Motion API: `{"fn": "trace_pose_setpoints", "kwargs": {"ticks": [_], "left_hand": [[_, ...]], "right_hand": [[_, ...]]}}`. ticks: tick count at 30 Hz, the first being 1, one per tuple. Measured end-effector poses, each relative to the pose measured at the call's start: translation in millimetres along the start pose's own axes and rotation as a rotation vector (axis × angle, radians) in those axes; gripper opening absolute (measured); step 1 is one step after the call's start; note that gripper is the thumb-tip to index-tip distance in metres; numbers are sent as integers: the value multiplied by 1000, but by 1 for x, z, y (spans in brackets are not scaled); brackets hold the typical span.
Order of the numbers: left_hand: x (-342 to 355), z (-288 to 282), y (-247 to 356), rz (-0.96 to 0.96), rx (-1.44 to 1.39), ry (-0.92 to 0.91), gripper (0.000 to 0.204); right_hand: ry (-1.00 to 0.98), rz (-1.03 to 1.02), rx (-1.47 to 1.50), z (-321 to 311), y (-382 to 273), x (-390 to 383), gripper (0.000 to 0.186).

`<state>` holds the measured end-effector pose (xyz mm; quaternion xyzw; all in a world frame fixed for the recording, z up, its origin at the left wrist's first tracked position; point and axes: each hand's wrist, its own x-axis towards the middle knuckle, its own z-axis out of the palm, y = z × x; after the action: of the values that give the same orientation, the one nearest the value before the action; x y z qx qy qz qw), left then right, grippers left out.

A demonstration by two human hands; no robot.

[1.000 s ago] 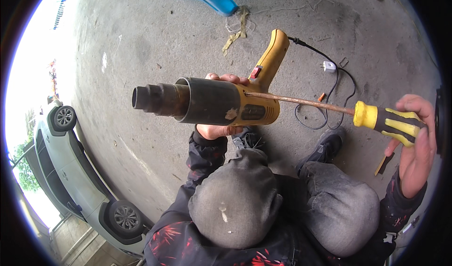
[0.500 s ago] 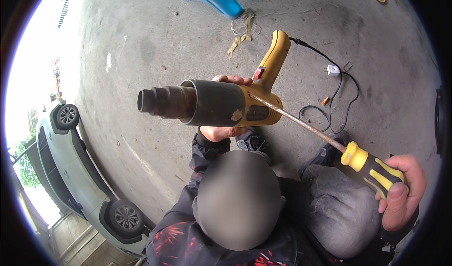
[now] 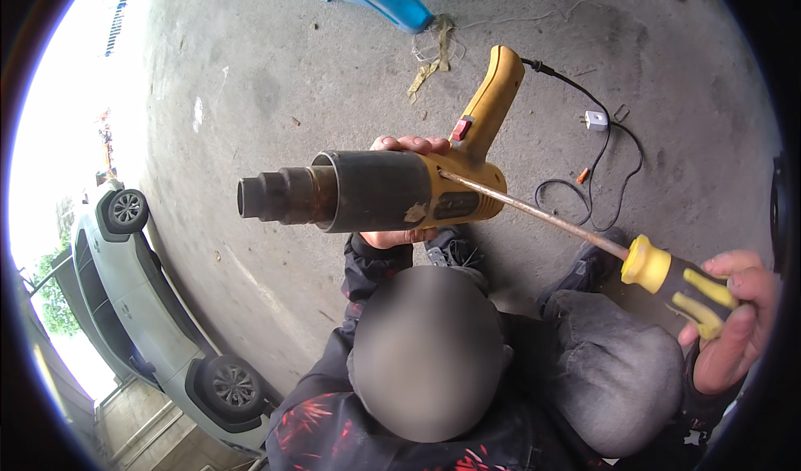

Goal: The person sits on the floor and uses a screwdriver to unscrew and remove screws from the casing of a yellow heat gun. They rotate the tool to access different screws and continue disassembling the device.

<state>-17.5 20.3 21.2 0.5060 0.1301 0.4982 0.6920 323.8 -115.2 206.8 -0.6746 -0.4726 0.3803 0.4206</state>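
Note:
My left hand [image 3: 409, 145] is closed round a heat gun [image 3: 380, 189] with a yellow body, a dark barrel guard and a stepped metal nozzle pointing left. Its yellow handle, carrying a red switch, angles up and away to the right. Out at the right, my right hand [image 3: 745, 317] grips the black-and-yellow handle of a long screwdriver [image 3: 567, 226]. The rusty shaft runs left, and its tip sits at a small hole in the yellow housing just behind the guard. How deep the tip goes cannot be seen.
A black cord [image 3: 576, 85] leads from the handle and coils on the concrete floor [image 3: 250, 112], near a white plug [image 3: 596, 120] and a small orange piece [image 3: 583, 175]. A blue object [image 3: 392, 4] stands at the far side. A silver car [image 3: 142, 296] is parked at left.
My right hand has shifted slightly right, its fingers placed differently on the screwdriver handle, which looks turned. The heat gun has tilted a little; the screwdriver tip stays at the hole.

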Motion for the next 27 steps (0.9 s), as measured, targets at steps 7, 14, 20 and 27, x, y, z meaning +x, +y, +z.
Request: {"fn": "trace_pose_setpoints", "kwargs": {"ticks": [7, 14, 20, 27], "left_hand": [[3, 2, 6, -97, -115, 43, 103], [4, 4, 3, -239, -445, 98, 103], [1, 11, -6, -265, -610, 211, 100], [0, 7, -15, -411, -835, 195, 91]], "right_hand": [[-70, -28, 50, 6, 0, 8, 49], [-135, -339, -194, 10, -22, 38, 45], [22, -282, -129, 25, -23, 69, 44], [-57, -471, -64, 41, -32, 91, 32]]}}
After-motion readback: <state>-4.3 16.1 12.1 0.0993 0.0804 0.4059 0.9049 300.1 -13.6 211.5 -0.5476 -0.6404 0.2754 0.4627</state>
